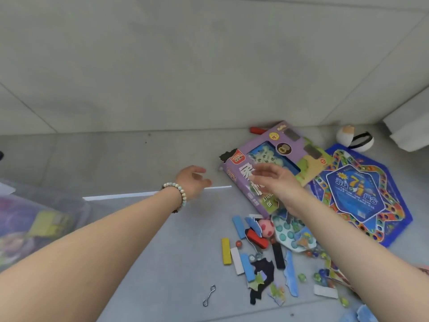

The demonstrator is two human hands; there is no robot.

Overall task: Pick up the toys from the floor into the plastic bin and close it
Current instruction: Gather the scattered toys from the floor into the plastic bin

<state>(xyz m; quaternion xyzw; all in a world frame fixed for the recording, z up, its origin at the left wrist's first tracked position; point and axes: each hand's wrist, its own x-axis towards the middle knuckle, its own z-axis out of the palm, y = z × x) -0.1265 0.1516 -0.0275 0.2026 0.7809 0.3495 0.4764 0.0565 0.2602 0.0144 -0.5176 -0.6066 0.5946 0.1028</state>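
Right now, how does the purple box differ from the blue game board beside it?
The purple box is rectangular; the blue game board is a flat hexagon with a star pattern. The box has a torn corner; the board looks whole. The right hand hovers over the box, while the board lies clear of that hand. Both lie on the floor, not in the plastic bin.

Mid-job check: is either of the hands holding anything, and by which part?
Nothing is held. The left hand is open over the floor; the right hand, fingers spread, hovers over the purple game box without gripping it.
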